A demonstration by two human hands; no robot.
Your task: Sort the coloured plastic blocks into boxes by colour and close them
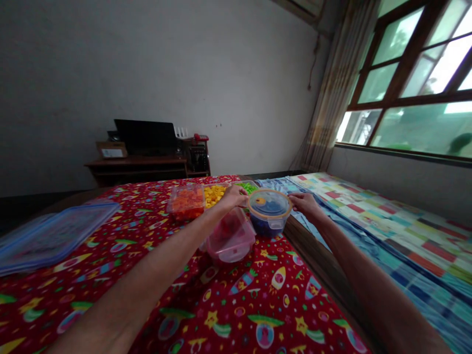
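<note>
1. Our left hand (234, 196) reaches the near rim of a round tub (269, 212) with a clear blue-tinted lid; its fingers (243, 197) look pressed together, though any pinch is hidden.
2. Our right hand (304, 204) touches the tub's other rim, fingers (294, 197) pressed together, not spread.
3. The tub sits on a red quilt (236, 314) near its edge, just beside a pink box (232, 241).
4. Farther on, orange blocks (186, 202), yellow blocks (214, 195) and green blocks (248, 187) lie in a row — a flat lid (55, 236) rests to the left.

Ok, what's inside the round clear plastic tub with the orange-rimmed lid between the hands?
Dark blue pieces show through the lower wall of the round clear plastic tub. Its orange-rimmed lid covers the top, so their exact shape and number cannot be seen.
</note>
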